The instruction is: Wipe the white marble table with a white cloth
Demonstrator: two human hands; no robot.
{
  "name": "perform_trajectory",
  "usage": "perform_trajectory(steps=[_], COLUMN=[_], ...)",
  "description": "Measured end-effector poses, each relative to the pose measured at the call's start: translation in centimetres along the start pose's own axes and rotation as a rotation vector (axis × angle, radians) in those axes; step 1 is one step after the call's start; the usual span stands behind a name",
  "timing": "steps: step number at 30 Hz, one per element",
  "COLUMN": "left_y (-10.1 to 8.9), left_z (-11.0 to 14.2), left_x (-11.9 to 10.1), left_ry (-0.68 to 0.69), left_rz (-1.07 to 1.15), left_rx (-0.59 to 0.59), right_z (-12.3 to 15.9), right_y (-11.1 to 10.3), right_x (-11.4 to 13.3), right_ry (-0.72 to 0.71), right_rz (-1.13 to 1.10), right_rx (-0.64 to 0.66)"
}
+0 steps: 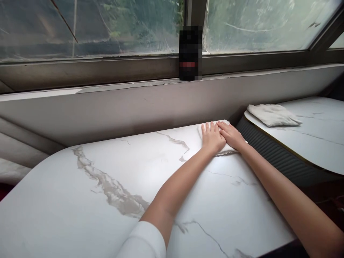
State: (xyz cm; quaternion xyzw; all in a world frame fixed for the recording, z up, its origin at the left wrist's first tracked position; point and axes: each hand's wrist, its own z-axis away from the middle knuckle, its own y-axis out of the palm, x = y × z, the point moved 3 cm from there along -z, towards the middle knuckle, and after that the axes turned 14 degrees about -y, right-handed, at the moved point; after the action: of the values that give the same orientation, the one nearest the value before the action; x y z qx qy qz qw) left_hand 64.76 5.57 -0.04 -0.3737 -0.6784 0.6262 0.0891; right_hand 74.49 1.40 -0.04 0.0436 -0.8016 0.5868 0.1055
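Note:
Both arms reach forward across a white marble-patterned table. My left hand lies flat, fingers stretched out, on a folded white cloth near the table's far right corner. Beside it, my right hand presses on the same cloth, its fingertips meeting or overlapping the left hand's fingers. The palms hide much of the cloth, which rests flat against the tabletop.
A second folded white cloth lies on another marble-patterned table at the right, across a gap. Behind the tables runs a low wall below windows. A dark, pixelated object stands on the sill.

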Motion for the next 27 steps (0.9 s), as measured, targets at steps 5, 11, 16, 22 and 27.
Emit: perform_trajectory(steps=[5, 11, 16, 22, 27], left_y=[-0.6, -3.4, -7.2, -9.0, -8.3], left_z=[4.7, 14.1, 21.3, 23.6, 19.5], left_x=[-0.8, -0.7, 2.1, 5.7, 7.1], left_ry=[0.095, 0.273, 0.355, 0.333, 0.220], left_rz=[0.003, 0.057, 0.089, 0.086, 0.076], left_rx=[0.036, 0.129, 0.267, 0.287, 0.272], right_z=[5.5, 15.2, 20.1, 19.5, 14.2], right_y=[-0.5, -1.2, -1.4, -0.6, 0.4], right_x=[2.0, 8.3, 15.6, 19.7, 18.2], right_ry=[0.021, -0.005, -0.109, -0.204, -0.140], right_rz=[0.105, 0.180, 0.192, 0.151, 0.107], right_rx=[-0.045, -0.128, -0.116, -0.044, 0.000])
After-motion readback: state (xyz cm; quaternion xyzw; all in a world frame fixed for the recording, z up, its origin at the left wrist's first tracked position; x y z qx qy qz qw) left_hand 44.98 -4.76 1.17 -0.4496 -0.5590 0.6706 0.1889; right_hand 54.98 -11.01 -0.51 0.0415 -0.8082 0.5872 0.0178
